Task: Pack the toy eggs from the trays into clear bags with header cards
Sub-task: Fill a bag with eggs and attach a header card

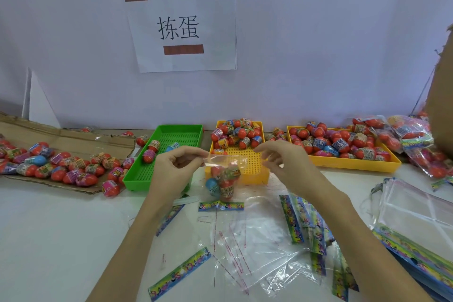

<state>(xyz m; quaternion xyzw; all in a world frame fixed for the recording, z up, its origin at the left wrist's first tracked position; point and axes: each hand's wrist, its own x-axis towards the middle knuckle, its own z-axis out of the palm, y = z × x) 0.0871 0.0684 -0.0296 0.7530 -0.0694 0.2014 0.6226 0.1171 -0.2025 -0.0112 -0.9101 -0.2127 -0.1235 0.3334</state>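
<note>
A clear bag point(224, 179) hangs upside down between my hands with several toy eggs inside, red ones and a blue one; its colourful header card point(221, 206) rests on the table. My left hand point(175, 167) pinches the bag's open top edge on the left. My right hand point(282, 162) pinches the same edge on the right. Behind the bag stands a yellow tray point(255, 174) with red eggs point(236, 133) piled at its far end. A green tray point(137, 176) to the left holds a few eggs. A second yellow tray point(355, 165) at the right is full of eggs.
Loose eggs point(61, 164) lie on flattened cardboard point(73, 140) at the left. Empty clear bags point(257, 252) and header cards point(304, 223) are spread in front of me. A stack of bags point(416, 216) and filled bags point(411, 137) are at the right. A paper sign point(181, 27) hangs on the wall.
</note>
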